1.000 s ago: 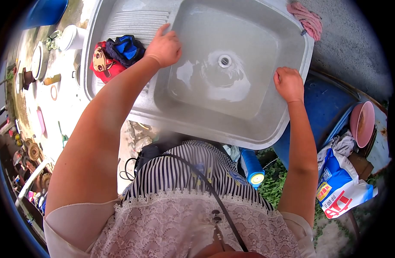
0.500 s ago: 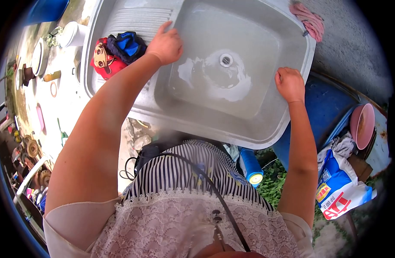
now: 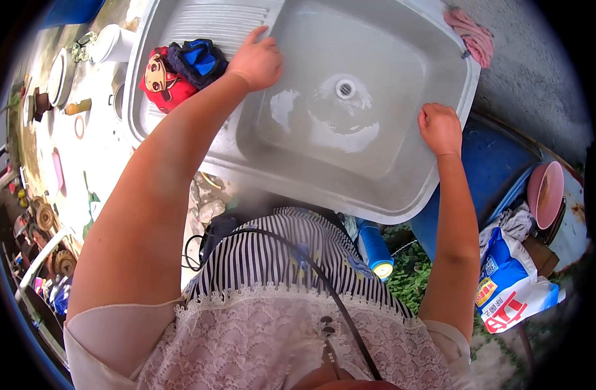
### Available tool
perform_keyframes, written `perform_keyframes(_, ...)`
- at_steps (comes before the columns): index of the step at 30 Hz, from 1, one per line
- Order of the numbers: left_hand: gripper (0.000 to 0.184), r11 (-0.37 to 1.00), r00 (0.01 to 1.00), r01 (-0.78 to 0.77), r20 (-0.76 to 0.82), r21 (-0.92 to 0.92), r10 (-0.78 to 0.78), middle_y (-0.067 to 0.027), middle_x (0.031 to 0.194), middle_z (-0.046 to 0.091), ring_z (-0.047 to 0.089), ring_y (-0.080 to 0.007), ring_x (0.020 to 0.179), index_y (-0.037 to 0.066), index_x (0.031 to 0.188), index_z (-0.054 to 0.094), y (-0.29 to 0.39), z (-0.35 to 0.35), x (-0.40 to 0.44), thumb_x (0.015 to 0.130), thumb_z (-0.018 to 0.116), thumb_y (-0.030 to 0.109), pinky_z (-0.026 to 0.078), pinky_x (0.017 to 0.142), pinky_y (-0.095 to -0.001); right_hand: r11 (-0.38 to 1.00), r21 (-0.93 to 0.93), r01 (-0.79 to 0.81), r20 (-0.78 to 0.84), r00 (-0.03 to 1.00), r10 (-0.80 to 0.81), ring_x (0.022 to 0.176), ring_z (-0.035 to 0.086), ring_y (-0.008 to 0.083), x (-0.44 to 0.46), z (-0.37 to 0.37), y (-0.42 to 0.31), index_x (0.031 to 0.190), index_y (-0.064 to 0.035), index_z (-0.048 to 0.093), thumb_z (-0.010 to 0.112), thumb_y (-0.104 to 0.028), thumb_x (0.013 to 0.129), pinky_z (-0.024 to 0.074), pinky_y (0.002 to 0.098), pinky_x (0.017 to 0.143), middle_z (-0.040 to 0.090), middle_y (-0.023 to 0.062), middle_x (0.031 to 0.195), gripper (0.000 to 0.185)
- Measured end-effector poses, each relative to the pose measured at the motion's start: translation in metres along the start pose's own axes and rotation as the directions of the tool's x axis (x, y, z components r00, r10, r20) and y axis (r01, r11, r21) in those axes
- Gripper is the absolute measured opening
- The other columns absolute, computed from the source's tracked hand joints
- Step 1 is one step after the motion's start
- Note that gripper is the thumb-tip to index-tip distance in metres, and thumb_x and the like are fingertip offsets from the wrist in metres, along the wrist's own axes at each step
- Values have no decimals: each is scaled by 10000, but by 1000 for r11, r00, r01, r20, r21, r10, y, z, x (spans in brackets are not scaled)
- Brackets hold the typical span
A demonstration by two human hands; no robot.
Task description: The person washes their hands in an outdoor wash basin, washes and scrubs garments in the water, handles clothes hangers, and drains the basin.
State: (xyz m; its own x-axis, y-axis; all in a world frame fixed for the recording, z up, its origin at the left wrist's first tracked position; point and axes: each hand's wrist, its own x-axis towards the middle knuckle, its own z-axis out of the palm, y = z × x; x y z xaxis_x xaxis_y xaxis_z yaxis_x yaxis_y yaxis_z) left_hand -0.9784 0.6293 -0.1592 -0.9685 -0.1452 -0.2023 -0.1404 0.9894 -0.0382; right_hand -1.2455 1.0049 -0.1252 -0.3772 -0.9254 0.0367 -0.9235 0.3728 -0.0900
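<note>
My left hand (image 3: 256, 60) rests on the ridge between the ribbed drainboard and the basin of a grey sink (image 3: 350, 188). Its index finger points out and the others are curled, with nothing seen in them. Beside it on the drainboard lie a dark blue cloth item (image 3: 199, 62) with a bright blue inside and a red cloth item (image 3: 163, 83) printed with a cartoon face. My right hand (image 3: 441, 129) is closed at the basin's right rim; what it may grip is hidden. Shallow water covers the basin floor around the drain (image 3: 345, 89).
A pink cloth (image 3: 470, 36) hangs at the sink's upper right corner. To the right are a blue barrel (image 3: 483, 166), a pink bowl (image 3: 545, 195) and a blue-and-white bag (image 3: 512, 286). A white bucket (image 3: 113, 44) stands to the left.
The view has shifted slightly, so the sink and cloths sit a little differently in the frame. Both hands keep nearly the same places on the sink.
</note>
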Motion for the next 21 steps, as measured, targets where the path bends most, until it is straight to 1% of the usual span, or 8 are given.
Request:
perform_keyframes(7,321,1000,1000,-12,-12,-15,11,-30,985,761,608,-189,1190,93,878,793,-2,2,-1,966,525,245,191,1315,-481,1000,-16,11,2,1000,-11,796,655,359,1,0,-2,794,-56,650,700,-136,890,535,465,796,670,122,801,135)
perform_keyframes(10,238,1000,999,2,-36,-6,-2,-2,943,743,619,-166,1153,97,865,758,-1,4,-1,946,573,223,222,1311,-479,999,-38,32,-9,999,-32,784,666,340,3,1,0,766,-69,656,707,-137,875,545,452,792,673,116,779,138)
perform_keyframes(21,234,1000,999,-4,-51,-22,3,-5,939,739,619,-165,1154,94,866,758,-1,2,-1,946,579,223,229,1307,-483,999,-34,36,-1,999,-36,775,662,335,3,0,0,770,-71,653,714,-124,866,532,456,774,668,109,773,125)
